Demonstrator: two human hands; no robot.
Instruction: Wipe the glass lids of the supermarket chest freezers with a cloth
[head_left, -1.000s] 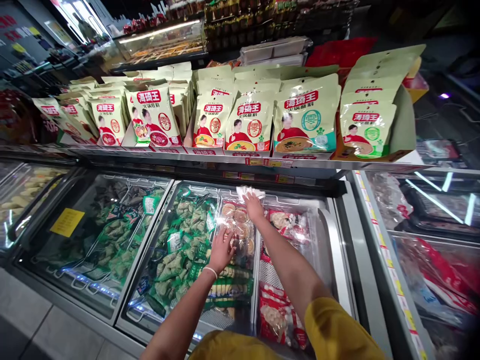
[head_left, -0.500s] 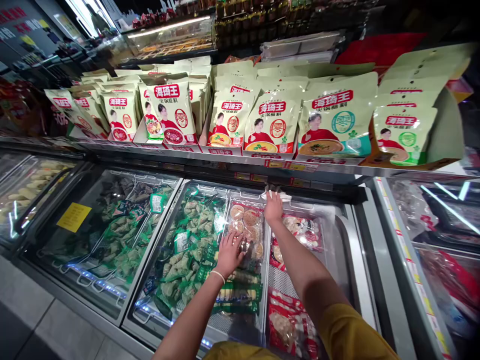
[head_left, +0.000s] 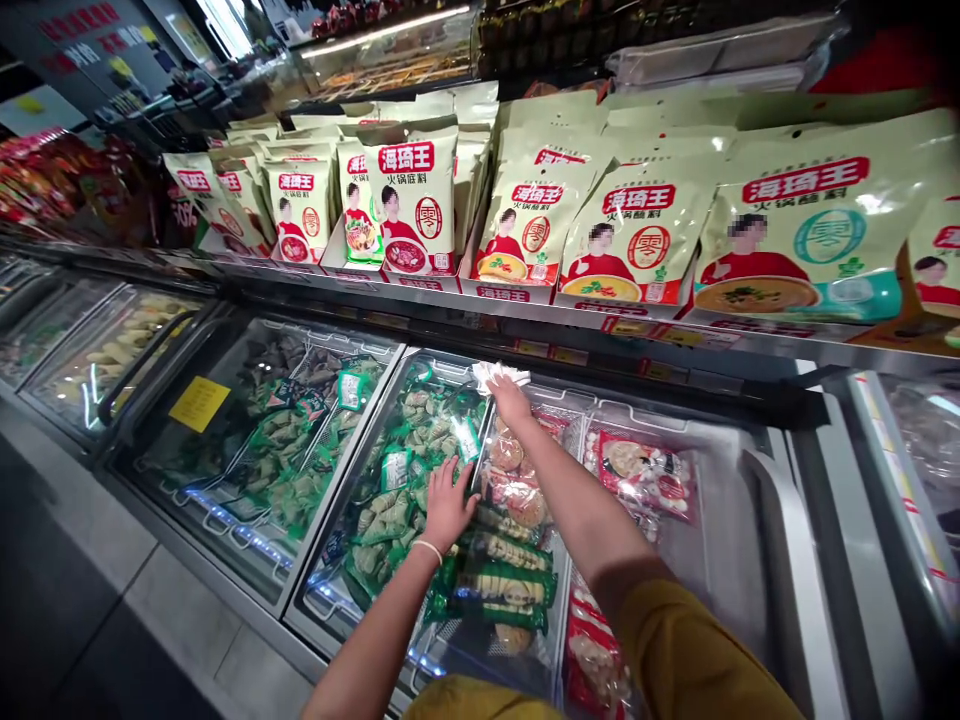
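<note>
My right hand [head_left: 511, 400] presses a crumpled white cloth [head_left: 491, 375] against the back part of a chest freezer's glass lid [head_left: 420, 640]. The cloth sticks out past the fingertips, and could be paper. My left hand [head_left: 450, 508] lies on the same glass nearer to me, fingers spread, with nothing in it. Beneath the lid are green-netted bundles [head_left: 386, 515], packs of round flat cakes [head_left: 529, 505] and green packs of pale pieces [head_left: 499, 585]. Part of the cake packs is hidden by my right forearm.
Above the freezer's back edge runs a shelf with pale hotpot seasoning pouches [head_left: 416, 200]. A yellow note [head_left: 199, 403] is on the lid to the left. On the right, a curved lid handle [head_left: 787, 530] rises beside red-and-white packs [head_left: 645, 475].
My right hand has slid left along the back of the glass with the cloth. My left hand has shifted left from the round cakes toward the green bundles. The view has turned left.
</note>
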